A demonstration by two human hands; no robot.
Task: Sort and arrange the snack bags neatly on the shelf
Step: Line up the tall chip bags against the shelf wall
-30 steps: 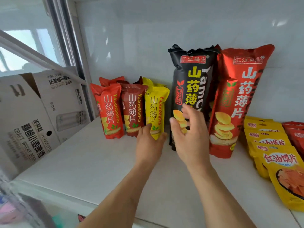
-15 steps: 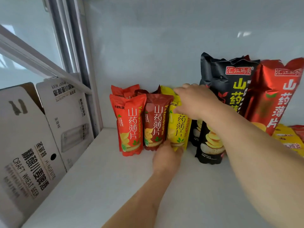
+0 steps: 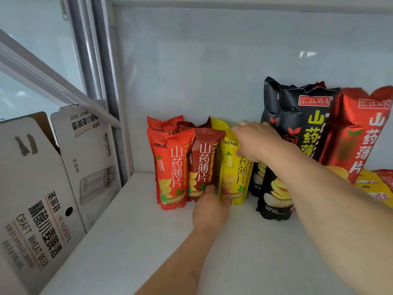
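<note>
Nearest the camera, both forearms reach in over the white shelf (image 3: 131,248). The left hand (image 3: 209,211) sits low at the foot of the small bags, its fingertips tucked between the bottom of the dark red bag (image 3: 202,165) and the yellow bag (image 3: 232,173); its grip is hidden, so I cannot tell how wide it is. It has hardly moved since half a second ago. The right hand (image 3: 257,141) stays up at the top of the yellow bag, fingers curled over its upper right edge and holding it. Against the earlier frame, the view has closed in a little and the yellow bag stands more upright, with more of its face showing.

To the left, the orange-red bag (image 3: 171,171) stands touching the dark red one, with more small bags just behind the row. To the right, two tall black bags (image 3: 297,124) stand one behind the other, the tall red bag (image 3: 361,133) beside them, and flat yellow packets (image 3: 374,188) lie at the right edge. A folded beer carton (image 3: 42,188) leans at the left, outside the shelf frame.
</note>
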